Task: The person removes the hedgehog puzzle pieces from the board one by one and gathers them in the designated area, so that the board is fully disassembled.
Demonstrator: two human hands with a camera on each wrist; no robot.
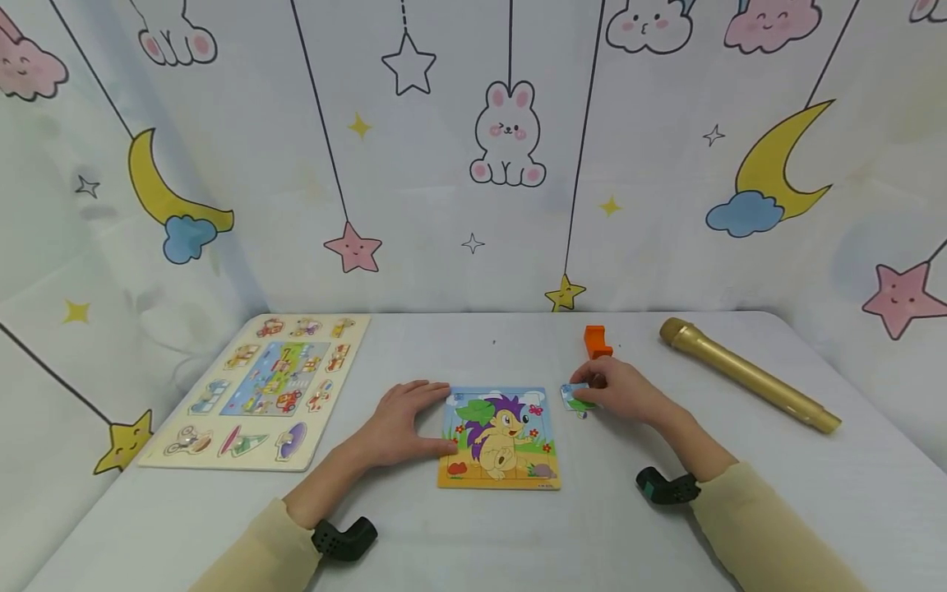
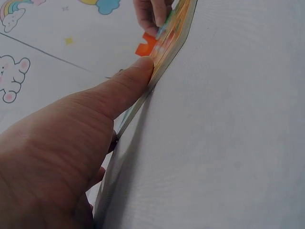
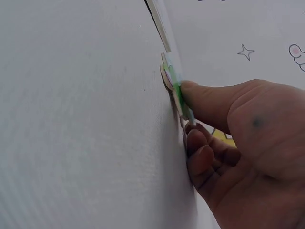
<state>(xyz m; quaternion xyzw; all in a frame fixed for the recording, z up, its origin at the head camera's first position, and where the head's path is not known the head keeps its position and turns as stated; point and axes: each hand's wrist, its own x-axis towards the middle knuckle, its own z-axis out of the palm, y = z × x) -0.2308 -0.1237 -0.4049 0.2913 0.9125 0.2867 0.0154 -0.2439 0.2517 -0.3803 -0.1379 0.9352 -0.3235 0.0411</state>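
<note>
Between the hands, left (image 1: 395,423) spread, right (image 1: 625,393) pinching a piece (image 1: 568,397), the puzzle (image 1: 499,437) shows an upright, right-facing hedgehog (image 1: 501,444)

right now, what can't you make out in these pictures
- Piece: head view, partly covered by the right hand; right wrist view, seen edge-on.
- Hedgehog puzzle: head view, left hand covers some of its left edge; left wrist view, cut off by top edge.
- Corner print: head view, too small.
- Sleeves: head view, cut off by bottom edge.
</note>
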